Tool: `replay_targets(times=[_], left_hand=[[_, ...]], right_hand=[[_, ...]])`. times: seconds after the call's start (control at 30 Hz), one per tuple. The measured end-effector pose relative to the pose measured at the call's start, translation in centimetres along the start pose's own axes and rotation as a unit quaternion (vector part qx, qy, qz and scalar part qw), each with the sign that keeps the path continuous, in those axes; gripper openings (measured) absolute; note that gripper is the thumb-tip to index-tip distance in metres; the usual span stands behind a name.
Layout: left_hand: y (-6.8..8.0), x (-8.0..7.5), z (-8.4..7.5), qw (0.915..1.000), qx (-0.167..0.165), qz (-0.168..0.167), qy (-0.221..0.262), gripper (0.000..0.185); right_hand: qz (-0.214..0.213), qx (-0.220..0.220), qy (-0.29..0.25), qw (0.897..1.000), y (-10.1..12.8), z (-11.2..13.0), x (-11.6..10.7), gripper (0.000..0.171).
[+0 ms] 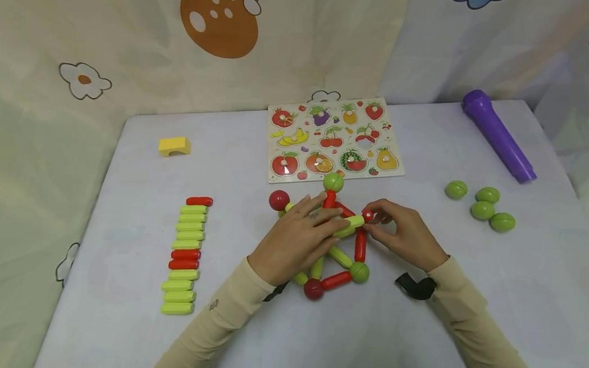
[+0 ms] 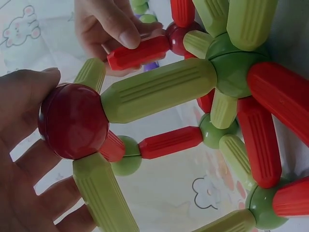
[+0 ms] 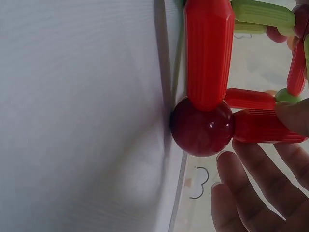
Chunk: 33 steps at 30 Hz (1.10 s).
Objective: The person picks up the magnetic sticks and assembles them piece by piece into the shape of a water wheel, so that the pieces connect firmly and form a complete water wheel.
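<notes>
The left hand [image 1: 296, 237] lies over the rod-and-ball frame [image 1: 338, 254] in the middle of the table [image 1: 113, 336], its fingers curled around a green rod [image 1: 348, 227] near the top of the build; in the left wrist view the palm also cups a dark red ball [image 2: 73, 121] where several rods meet. The right hand [image 1: 405, 233] pinches a short red rod [image 2: 139, 52] between thumb and fingertips at the frame's right side, just beside a small red ball [image 1: 368, 215].

The step in hand looks like joining: one more piece is being seated at an upper joint while the other hand steadies the structure (the joints look magnetic, though that is a guess). The next move probably calls for lining the rod end squarely on the ball without tipping the frame.

Spare rods [image 1: 185, 256] lie in a row at the left, four green balls [image 1: 481, 204] at the right, well apart from the build.
</notes>
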<state>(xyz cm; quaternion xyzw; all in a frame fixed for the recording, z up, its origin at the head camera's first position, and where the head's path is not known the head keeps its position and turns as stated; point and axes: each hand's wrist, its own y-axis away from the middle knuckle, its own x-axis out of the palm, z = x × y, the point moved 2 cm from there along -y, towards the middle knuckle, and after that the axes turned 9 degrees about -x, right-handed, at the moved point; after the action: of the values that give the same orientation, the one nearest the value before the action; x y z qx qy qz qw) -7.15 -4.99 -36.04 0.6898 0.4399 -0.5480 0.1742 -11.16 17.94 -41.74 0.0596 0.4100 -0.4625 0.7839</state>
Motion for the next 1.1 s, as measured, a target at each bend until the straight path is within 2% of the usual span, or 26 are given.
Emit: replay_targets(times=[0.27, 0.4, 0.47, 0.53, 0.6, 0.67, 0.73, 0.8, 0.87, 0.97, 1.1], left_hand=[[-0.1, 0.0, -0.1, 1.0, -0.006, 0.002, -0.002, 0.035], [0.0, 0.1, -0.2, 1.0, -0.006, 0.003, -0.001, 0.034], [0.1, 0.2, -0.2, 1.0, -0.006, 0.004, 0.0, 0.034], [0.1, 0.2, -0.2, 0.9999, -0.008, 0.006, 0.001, 0.034], [0.2, 0.1, -0.2, 0.9999, -0.009, 0.006, 0.001, 0.034], [0.2, 0.1, -0.1, 0.9999, -0.01, 0.007, 0.002, 0.033], [0.3, 0.1, -0.1, 0.9999, -0.011, 0.008, 0.001, 0.033], [0.3, 0.1, -0.1, 0.9999, -0.01, 0.01, 0.001, 0.033], [0.3, 0.1, -0.1, 0.9999, -0.01, 0.012, 0.001, 0.033], [0.2, 0.1, -0.2, 0.9998, -0.012, 0.015, 0.003, 0.034], [0.2, 0.1, -0.2, 0.9998, -0.011, 0.016, 0.004, 0.035]], right_hand=[[0.006, 0.002, -0.017, 1.0, 0.3, -0.2, -0.1, 0.036], [0.009, 0.018, -0.03, 0.999, 0.8, -0.7, -1.2, 0.042], [-0.026, 0.035, -0.025, 0.999, 1.0, -1.3, -2.3, 0.039], [-0.084, 0.052, 0.013, 0.995, 1.3, -2.2, -3.6, 0.034], [-0.144, 0.074, 0.076, 0.984, 1.6, -3.3, -5.0, 0.032], [-0.176, 0.116, 0.143, 0.967, 2.1, -4.4, -6.2, 0.034], [-0.162, 0.16, 0.198, 0.953, 2.6, -5.3, -7.0, 0.039], [-0.112, 0.206, 0.228, 0.945, 3.1, -6.0, -7.6, 0.045], [-0.059, 0.228, 0.239, 0.942, 3.4, -6.4, -7.7, 0.047], [-0.016, 0.228, 0.238, 0.944, 3.3, -6.5, -7.5, 0.042], [-0.012, 0.188, 0.205, 0.96, 2.7, -5.5, -6.9, 0.037]])
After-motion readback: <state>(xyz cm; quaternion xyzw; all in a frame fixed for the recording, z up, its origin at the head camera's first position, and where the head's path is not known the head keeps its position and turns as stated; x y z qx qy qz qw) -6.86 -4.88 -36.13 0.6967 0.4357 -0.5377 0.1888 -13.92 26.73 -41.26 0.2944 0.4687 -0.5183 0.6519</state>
